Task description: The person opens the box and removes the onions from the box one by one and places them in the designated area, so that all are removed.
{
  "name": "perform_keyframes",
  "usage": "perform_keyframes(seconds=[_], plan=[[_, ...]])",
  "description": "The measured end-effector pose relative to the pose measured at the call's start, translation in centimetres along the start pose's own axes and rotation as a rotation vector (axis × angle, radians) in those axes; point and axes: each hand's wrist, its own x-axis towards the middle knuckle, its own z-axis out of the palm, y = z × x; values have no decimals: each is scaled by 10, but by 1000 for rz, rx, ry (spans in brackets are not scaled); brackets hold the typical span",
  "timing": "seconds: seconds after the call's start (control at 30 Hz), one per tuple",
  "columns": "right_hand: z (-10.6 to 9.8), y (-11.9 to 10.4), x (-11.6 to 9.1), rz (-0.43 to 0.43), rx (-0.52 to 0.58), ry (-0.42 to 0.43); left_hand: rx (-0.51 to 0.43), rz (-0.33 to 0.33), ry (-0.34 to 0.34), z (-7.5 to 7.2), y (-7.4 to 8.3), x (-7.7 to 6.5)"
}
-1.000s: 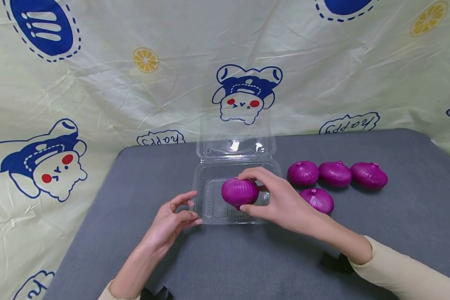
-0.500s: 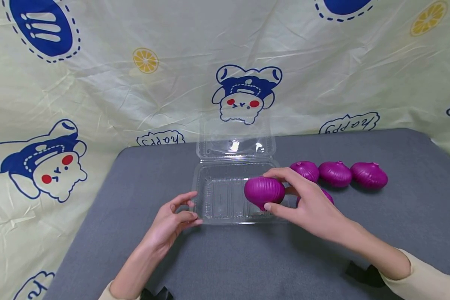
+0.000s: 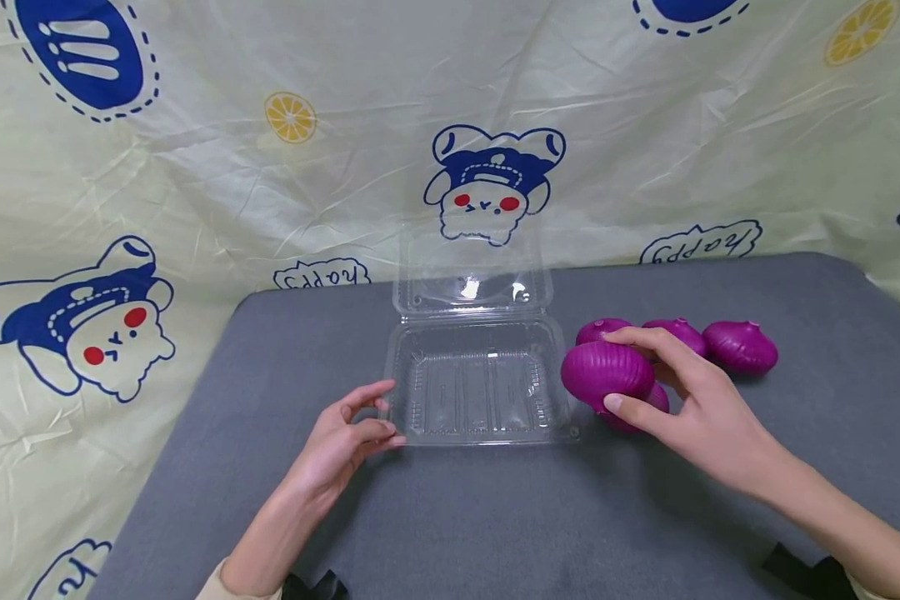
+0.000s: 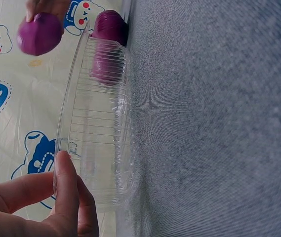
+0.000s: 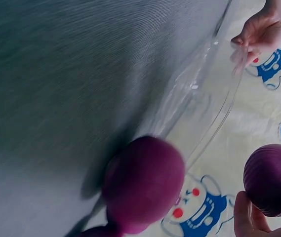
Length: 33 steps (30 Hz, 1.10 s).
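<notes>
In my right hand point(image 3: 708, 417) I grip a purple onion point(image 3: 607, 372) between thumb and fingers. It is held up beyond the container's right edge, in front of other onions, and stays apart from the grey cloth in the right wrist view. My left hand point(image 3: 348, 437) pinches the left rim of a clear plastic clamshell container point(image 4: 61, 123), thumb on one side and fingers on the other. The container's lid point(image 3: 472, 292) stands raised at the back, and its base holds no onion. Behind the held onion, another onion point(image 3: 656, 398) is mostly hidden.
Three more purple onions stand in a back row right of the container: a partly covered one point(image 3: 598, 328), a middle one point(image 3: 678, 332) behind my fingers, and a right one point(image 3: 741, 347). A grey cloth point(image 3: 480, 517) covers the table; a printed curtain point(image 3: 360, 192) hangs behind.
My right hand has carried the onion rightward, from over the container to beyond its right edge by the other onions. The left hand has kept its place on the rim.
</notes>
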Motion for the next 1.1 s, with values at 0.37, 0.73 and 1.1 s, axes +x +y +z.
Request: perform_keyframes(seconds=[0.37,0.73,1.1], plan=[[-31,23,-17,36,-48,58,2,10,-10,1,2,1],[-54,54,-38,139,-206,73,2,11,-12,1,1,-1],[-58,90,-46,257,-311,-49,8,2,-10,1,1,-1]])
